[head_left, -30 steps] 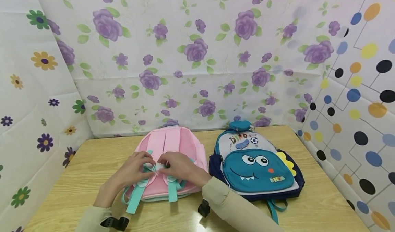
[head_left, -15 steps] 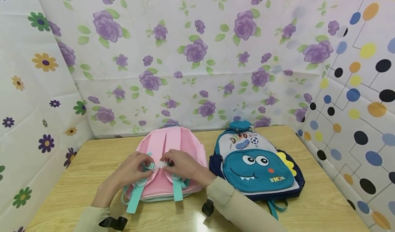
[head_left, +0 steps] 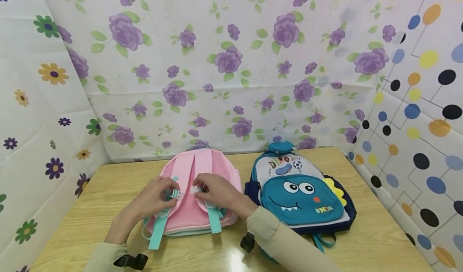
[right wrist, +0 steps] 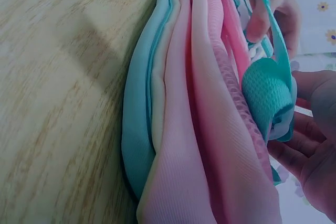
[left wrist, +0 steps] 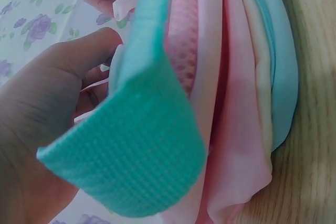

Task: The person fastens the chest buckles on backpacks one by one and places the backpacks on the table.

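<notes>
A pink backpack (head_left: 230, 173) lies on the table with its shoulder straps facing up. My left hand (head_left: 155, 197) pinches a white buckle piece (head_left: 178, 195) on a teal webbing strap, its prongs pointing right. Over the right shoulder strap, my right hand (head_left: 218, 191) grips a second white buckle piece (head_left: 194, 189), mostly covered by the fingers. A gap separates the two pieces. Teal strap ends (head_left: 158, 234) hang over the backpack's lower edge. In the left wrist view a teal webbing loop (left wrist: 142, 145) hides part of the left fingers.
A blue and white dinosaur backpack (head_left: 302, 201) lies right of the pink one, close to the right forearm. Both rest on a wooden table (head_left: 90, 207). Patterned cloth walls (head_left: 231, 99) stand behind and at both sides.
The two buckle pieces have moved from close together to visibly apart. My right hand has shifted rightward, drawing its shoulder strap and teal end along; the left has moved slightly left.
</notes>
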A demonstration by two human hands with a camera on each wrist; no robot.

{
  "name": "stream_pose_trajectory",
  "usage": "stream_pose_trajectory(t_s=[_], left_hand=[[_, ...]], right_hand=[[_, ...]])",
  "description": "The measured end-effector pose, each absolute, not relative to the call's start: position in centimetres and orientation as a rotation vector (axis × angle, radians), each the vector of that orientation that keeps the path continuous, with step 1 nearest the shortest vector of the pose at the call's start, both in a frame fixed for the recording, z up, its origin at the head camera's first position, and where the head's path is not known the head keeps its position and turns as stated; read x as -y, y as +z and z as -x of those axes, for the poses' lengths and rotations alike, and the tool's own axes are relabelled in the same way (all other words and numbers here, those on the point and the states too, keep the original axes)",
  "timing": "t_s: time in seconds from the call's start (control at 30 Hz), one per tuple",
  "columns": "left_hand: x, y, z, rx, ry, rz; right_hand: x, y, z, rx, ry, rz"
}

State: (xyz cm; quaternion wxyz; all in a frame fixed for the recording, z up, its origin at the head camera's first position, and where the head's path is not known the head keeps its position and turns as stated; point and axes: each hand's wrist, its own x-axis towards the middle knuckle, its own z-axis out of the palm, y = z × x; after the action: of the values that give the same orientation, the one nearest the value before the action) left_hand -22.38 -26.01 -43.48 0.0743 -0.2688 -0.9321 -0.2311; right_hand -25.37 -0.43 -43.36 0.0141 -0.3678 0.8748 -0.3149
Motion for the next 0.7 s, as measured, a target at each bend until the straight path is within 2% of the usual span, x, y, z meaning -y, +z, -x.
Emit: stream_pose_trajectory(t_s=[0.7], left_hand=[[25.93, -43.02, 22.72, 2.742, -0.827, 0.94]], right_hand=[[1.28, -42.88, 25.45, -2.817, -0.898, 1.24]])
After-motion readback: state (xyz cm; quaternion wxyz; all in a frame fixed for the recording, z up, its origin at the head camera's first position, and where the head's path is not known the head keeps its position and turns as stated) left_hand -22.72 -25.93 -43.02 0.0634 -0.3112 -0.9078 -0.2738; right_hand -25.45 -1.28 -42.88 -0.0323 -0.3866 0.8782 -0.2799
